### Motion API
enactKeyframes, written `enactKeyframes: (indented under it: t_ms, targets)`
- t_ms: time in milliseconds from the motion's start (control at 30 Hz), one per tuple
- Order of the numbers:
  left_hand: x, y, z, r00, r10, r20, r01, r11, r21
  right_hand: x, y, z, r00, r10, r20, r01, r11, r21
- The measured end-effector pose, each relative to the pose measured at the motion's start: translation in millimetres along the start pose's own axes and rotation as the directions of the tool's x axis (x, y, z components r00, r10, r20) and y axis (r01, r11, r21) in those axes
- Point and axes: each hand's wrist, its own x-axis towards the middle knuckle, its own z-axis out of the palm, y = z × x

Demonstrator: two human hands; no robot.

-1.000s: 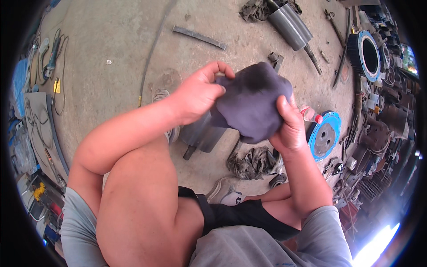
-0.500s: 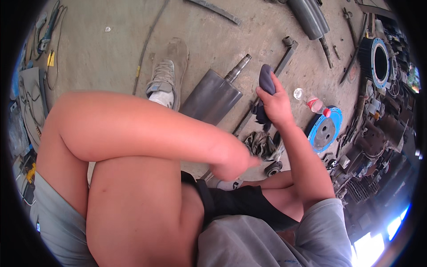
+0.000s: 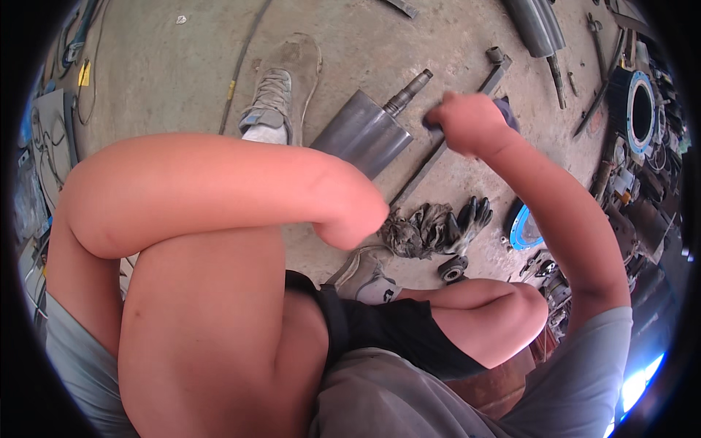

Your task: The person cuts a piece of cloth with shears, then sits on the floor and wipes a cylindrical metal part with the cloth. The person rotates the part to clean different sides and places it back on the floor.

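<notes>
One soft, dark purple-grey cloth (image 3: 507, 113) is gripped in the bare right hand (image 3: 471, 125); the fingers are closed around it, cloth is seen on both sides of the fist, and the hand is held over a long, flat, dark metal bar (image 3: 421, 174). The bare left hand (image 3: 353, 217) is held nearer and to the left, its forearm crossed over the left leg (image 3: 204, 314); its fingers are hidden, so how far it is opened, or whether anything is held, cannot be told. Left of the bar, a smooth grey metal cylinder (image 3: 365, 139) with a stepped shaft is laid on the concrete floor (image 3: 190, 80). Right of the left hand, crumpled dark rags (image 3: 416, 232) are seen beside a black-and-grey glove (image 3: 473, 221). Farther right, a round blue-rimmed plate (image 3: 522, 228) is partly covered by the right forearm.
</notes>
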Motion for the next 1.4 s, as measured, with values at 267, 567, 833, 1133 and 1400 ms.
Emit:
enactKeyframes:
  t_ms: [267,567,833,1133,1400]
  targets:
    - [-1,-25,-1,0.994,0.002,-0.111,-0.017,0.991,-0.133,-4,-14,35,0.996,-0.005,-0.089,0.015,0.994,0.109]
    - [-3,-40,-10,0.983,-0.058,-0.175,0.028,0.985,-0.168,18,-29,55,0.968,0.124,-0.216,-0.083,0.978,0.190]
    - [11,-31,1,0.918,-0.217,-0.333,0.138,0.960,-0.244,21,-36,46,0.831,0.156,-0.534,0.026,0.948,0.318]
    - [4,-82,-29,0.652,-0.493,-0.576,0.150,0.829,-0.539,-115,0,139,0.933,0.287,-0.216,-0.105,0.793,0.600]
    - [75,-130,-53,0.580,-0.675,-0.457,0.025,0.575,-0.818,-149,-12,174,0.937,0.115,-0.329,0.265,0.380,0.886]
